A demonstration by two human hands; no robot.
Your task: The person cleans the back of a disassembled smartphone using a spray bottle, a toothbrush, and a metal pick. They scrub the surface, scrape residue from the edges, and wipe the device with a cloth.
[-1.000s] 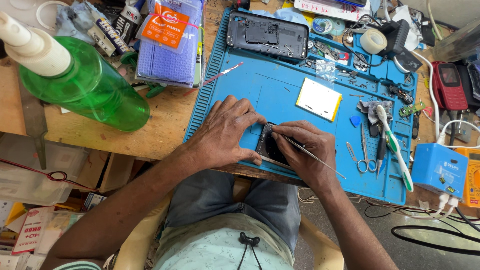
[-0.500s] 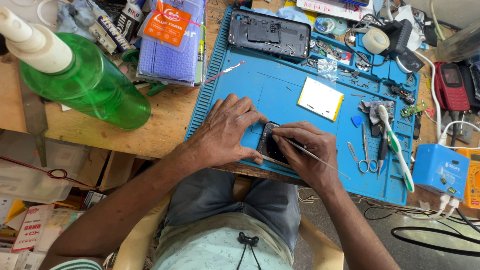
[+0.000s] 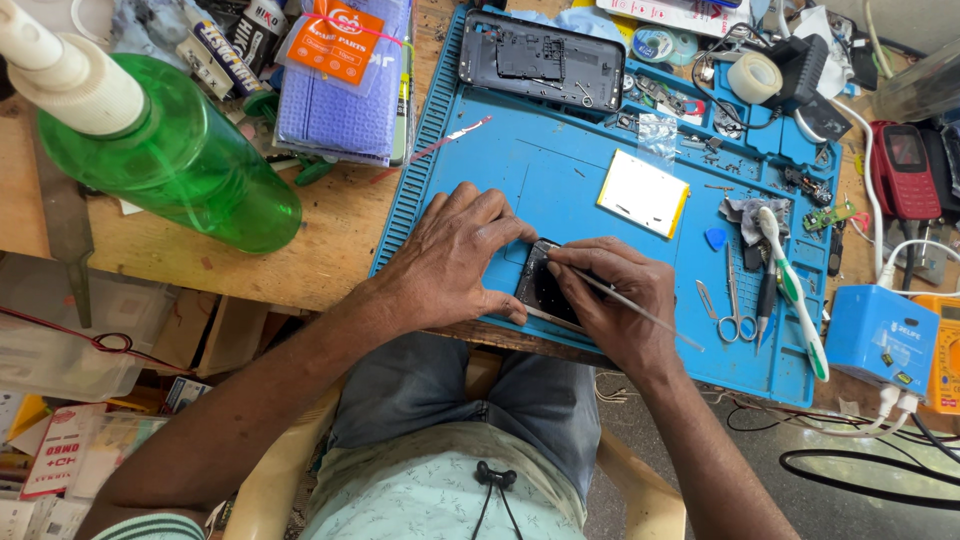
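On the blue mat (image 3: 560, 180), the left hand (image 3: 455, 260) lies flat, pressing the dark phone (image 3: 543, 290); the right hand (image 3: 615, 300) pinches a thin metal tool (image 3: 640, 312).

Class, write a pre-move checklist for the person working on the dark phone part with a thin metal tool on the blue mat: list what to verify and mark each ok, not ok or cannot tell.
1. Left hand presses the dark phone part flat: ok.
2. Right hand grips the thin metal tool: ok.
3. Tool tip seated at the part's top edge: cannot tell, fingers cover it.
4. Part lies fully on the blue mat: ok.
5. Scissors lie apart from the right hand: ok.
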